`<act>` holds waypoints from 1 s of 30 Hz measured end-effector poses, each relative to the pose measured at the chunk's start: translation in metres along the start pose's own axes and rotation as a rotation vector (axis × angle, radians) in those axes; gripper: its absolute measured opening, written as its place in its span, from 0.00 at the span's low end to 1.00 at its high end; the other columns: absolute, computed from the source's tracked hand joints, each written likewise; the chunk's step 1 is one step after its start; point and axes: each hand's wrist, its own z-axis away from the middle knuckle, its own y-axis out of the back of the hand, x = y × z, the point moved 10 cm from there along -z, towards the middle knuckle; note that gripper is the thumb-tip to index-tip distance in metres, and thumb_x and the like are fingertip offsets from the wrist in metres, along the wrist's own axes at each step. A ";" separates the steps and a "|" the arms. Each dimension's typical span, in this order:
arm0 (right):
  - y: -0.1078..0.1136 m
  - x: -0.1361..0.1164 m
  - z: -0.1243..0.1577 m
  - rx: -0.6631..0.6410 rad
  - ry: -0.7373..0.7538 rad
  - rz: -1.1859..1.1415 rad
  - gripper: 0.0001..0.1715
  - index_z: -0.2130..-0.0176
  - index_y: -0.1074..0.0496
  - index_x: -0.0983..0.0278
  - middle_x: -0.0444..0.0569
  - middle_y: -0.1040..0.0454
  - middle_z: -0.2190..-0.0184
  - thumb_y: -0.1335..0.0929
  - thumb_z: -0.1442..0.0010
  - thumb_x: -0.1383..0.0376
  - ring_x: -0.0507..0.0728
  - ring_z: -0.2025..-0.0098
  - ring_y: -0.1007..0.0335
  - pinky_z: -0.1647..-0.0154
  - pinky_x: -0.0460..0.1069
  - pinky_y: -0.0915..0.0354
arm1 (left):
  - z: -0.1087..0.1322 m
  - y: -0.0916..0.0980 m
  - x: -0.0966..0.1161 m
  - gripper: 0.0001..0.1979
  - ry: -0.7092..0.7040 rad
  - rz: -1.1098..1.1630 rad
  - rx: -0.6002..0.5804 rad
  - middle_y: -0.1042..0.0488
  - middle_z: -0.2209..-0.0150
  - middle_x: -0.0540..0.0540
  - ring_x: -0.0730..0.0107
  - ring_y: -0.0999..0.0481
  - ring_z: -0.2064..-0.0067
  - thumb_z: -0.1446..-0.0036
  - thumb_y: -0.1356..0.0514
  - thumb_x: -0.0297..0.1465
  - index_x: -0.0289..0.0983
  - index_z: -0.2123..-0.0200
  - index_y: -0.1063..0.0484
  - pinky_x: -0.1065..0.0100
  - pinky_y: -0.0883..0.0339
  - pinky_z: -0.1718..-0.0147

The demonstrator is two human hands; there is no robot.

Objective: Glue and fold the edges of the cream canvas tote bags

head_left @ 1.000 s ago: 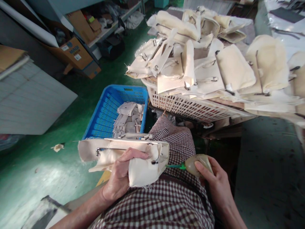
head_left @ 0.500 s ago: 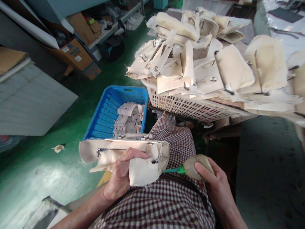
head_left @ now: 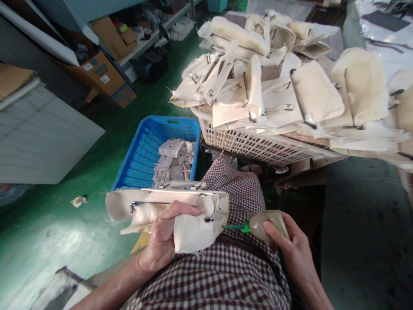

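Left hand [head_left: 163, 239] clutches a cream fabric bag piece [head_left: 167, 215] over the checked lap, thumb pinching the cloth from above. At its 3 o'clock, right hand [head_left: 292, 247] curls around a translucent squeeze bottle [head_left: 266, 223], green nozzle aimed at the piece's right edge; contact possibly made, hard to tell. Blue crate [head_left: 142, 153] with scraps sits at 12 o'clock, white basket [head_left: 254, 144] piled with cream pieces at 1 o'clock.
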 end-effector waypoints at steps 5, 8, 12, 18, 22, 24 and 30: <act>-0.009 0.005 0.002 -0.104 -0.042 -0.115 0.29 0.56 0.27 0.61 0.48 0.23 0.65 0.26 0.49 0.45 0.60 0.64 0.29 0.68 0.50 0.34 | -0.001 0.000 -0.001 0.09 0.015 0.022 -0.005 0.23 0.58 0.43 0.62 0.23 0.59 0.40 0.38 0.35 0.41 0.62 0.18 0.71 0.27 0.64; 0.000 0.007 -0.006 -0.014 -0.012 -0.028 0.34 0.55 0.28 0.63 0.50 0.22 0.64 0.25 0.52 0.43 0.61 0.63 0.29 0.64 0.52 0.32 | -0.001 -0.001 -0.003 0.09 0.031 0.043 -0.012 0.23 0.58 0.43 0.63 0.23 0.58 0.40 0.39 0.34 0.41 0.62 0.18 0.72 0.28 0.64; 0.013 0.012 -0.012 0.138 0.024 0.047 0.40 0.53 0.29 0.64 0.51 0.22 0.62 0.25 0.55 0.40 0.63 0.60 0.28 0.61 0.54 0.31 | -0.001 -0.001 -0.002 0.09 0.016 0.033 -0.024 0.23 0.58 0.43 0.64 0.23 0.59 0.39 0.40 0.33 0.41 0.61 0.18 0.73 0.28 0.64; 0.012 0.016 -0.005 0.151 0.010 -0.013 0.36 0.55 0.28 0.63 0.50 0.23 0.64 0.25 0.53 0.41 0.60 0.66 0.30 0.71 0.51 0.33 | -0.004 0.000 0.002 0.09 0.016 0.002 0.010 0.22 0.60 0.43 0.64 0.23 0.59 0.41 0.39 0.33 0.41 0.64 0.17 0.73 0.28 0.63; 0.000 0.013 0.000 0.076 -0.015 -0.044 0.33 0.57 0.28 0.63 0.48 0.25 0.70 0.25 0.52 0.42 0.55 0.73 0.36 0.78 0.48 0.36 | -0.003 -0.001 -0.001 0.10 0.019 0.014 -0.003 0.23 0.59 0.43 0.64 0.23 0.59 0.39 0.40 0.33 0.41 0.63 0.18 0.73 0.27 0.65; -0.005 0.011 0.004 0.059 -0.032 -0.088 0.31 0.58 0.27 0.63 0.47 0.26 0.71 0.26 0.51 0.43 0.54 0.74 0.37 0.79 0.47 0.38 | -0.002 -0.001 -0.003 0.10 0.002 0.013 -0.009 0.23 0.59 0.43 0.64 0.23 0.59 0.39 0.40 0.34 0.41 0.62 0.18 0.73 0.27 0.65; -0.018 0.007 0.016 0.001 -0.068 -0.247 0.26 0.60 0.28 0.62 0.45 0.29 0.73 0.25 0.49 0.47 0.52 0.76 0.40 0.81 0.45 0.41 | -0.001 0.000 -0.005 0.09 -0.013 -0.006 -0.011 0.23 0.58 0.43 0.64 0.23 0.58 0.40 0.38 0.34 0.40 0.61 0.18 0.72 0.28 0.62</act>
